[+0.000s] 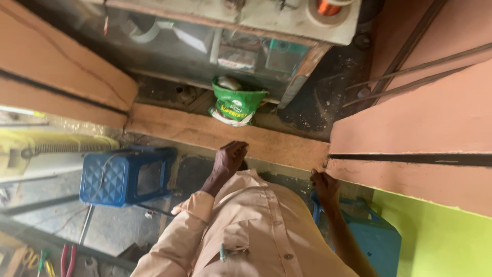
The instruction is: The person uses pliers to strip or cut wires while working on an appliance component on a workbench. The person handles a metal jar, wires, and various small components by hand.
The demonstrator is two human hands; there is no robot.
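A peach shirt (256, 231) with a pen clipped in its pocket fills the near view, worn by a person standing at a long wooden plank (225, 134) that runs across a doorway like a low desk edge. Left of the plank, a blue plastic stool (125, 174) stands on the concrete, with red-handled pliers (67, 259) on the floor below it. The left hand (230, 156) rests curled on the plank's near edge, fingers folded in; whether it grips anything cannot be told. Beyond the plank, a green printed bag (237, 102) sits on the dark floor beneath a worn cabinet (287, 20). The right hand (324, 183) is closed at the plank's right end, where it meets the pink wall (425, 118). The plank looks rough, pale orange-brown and dusty, lying flat. The likely risks: a splinter from the raw edge, or fingers pinched between plank end and wall if the board shifts, and the stool close by could trip a backward step.
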